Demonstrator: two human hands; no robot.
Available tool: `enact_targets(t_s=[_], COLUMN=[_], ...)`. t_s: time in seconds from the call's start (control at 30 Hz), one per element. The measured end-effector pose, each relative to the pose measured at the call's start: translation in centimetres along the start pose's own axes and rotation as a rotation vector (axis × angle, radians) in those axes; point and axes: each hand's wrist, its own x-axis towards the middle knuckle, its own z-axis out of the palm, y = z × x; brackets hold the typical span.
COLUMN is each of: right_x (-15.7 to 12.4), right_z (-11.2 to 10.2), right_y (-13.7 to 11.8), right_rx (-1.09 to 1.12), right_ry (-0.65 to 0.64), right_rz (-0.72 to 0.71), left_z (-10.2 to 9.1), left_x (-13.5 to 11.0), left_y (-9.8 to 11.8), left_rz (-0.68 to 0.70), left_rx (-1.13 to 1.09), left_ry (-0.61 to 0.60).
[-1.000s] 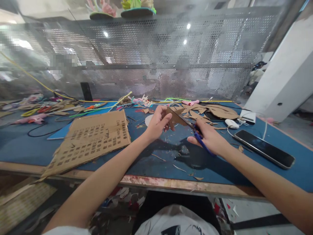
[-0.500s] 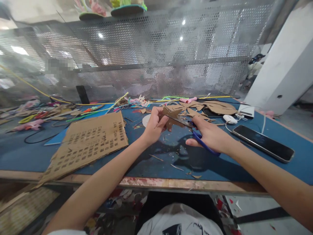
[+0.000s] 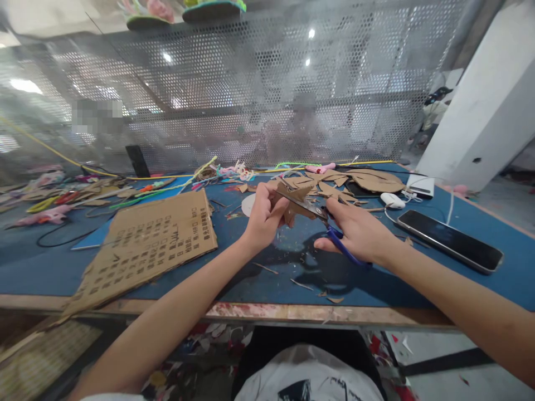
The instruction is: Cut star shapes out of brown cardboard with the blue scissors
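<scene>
My left hand pinches a small brown cardboard piece and holds it up above the blue table. My right hand grips blue-handled scissors, whose blades reach into the cardboard piece. Both hands hover over the middle of the table, close together.
A large printed cardboard sheet lies at the left. Cardboard offcuts pile at the back right. A black phone and a white charger with cable lie at the right. Glue guns, wires and scraps litter the far left. A perforated metal screen backs the table.
The cardboard piece has turned a little in my left hand while the scissors kept working along it. Both hands stayed in about the same place.
</scene>
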Motion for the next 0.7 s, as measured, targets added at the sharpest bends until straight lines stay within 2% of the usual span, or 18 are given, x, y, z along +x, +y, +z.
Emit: enact_targets(t_s=[0.2, 0.4, 0.7], right_x=[-0.04, -0.18, -0.07], right_z=[-0.01, -0.07, 0.00], right_y=[-0.61, -0.97, -0.61], right_rx=[0.019, 0.069, 0.051], right_ry=[-0.033, 0.000, -0.024], right_rz=[0.019, 0.033, 0.058], left_z=[0.24, 0.80, 0.93], left_x=[-0.03, -0.36, -0.33], left_y=[0.18, 0.19, 0.45], left_rz=[-0.048, -0.117, -0.077], left_rx=[-0.002, -0.060, -0.086], left_ry=[0.028, 0.044, 0.026])
